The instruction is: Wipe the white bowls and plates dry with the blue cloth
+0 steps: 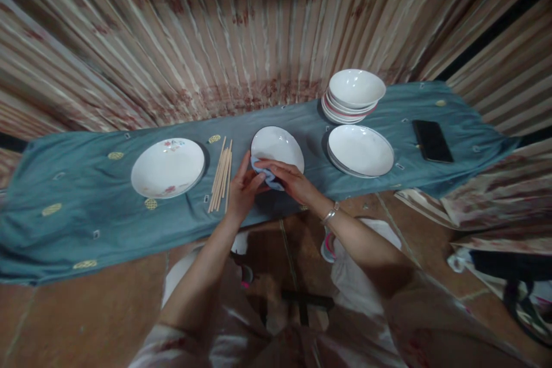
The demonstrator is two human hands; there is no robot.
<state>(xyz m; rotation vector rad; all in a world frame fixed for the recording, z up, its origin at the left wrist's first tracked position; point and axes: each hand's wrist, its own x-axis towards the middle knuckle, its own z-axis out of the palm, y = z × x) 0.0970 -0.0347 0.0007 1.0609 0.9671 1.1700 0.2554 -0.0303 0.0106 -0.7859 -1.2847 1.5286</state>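
A white bowl [280, 145] with a thin dark rim is in front of me, in the middle of the cloth-covered table. At its near left edge, my left hand [242, 191] is closed on the rim, with the thumb close to a light blue cloth [272, 179]. My right hand [293, 179] grips that cloth and presses it against the near side of the bowl. Both hands hide the bowl's front edge and part of the cloth. Just left of my left hand lies a loose bundle of wooden chopsticks [221, 177].
A large white plate [168, 168] with flower decoration lies on the left. To the right are a short stack of white plates [361, 150], a taller stack of bowls [357, 89] behind it and a black phone [432, 141]. A pleated curtain [259, 40] hangs behind the table.
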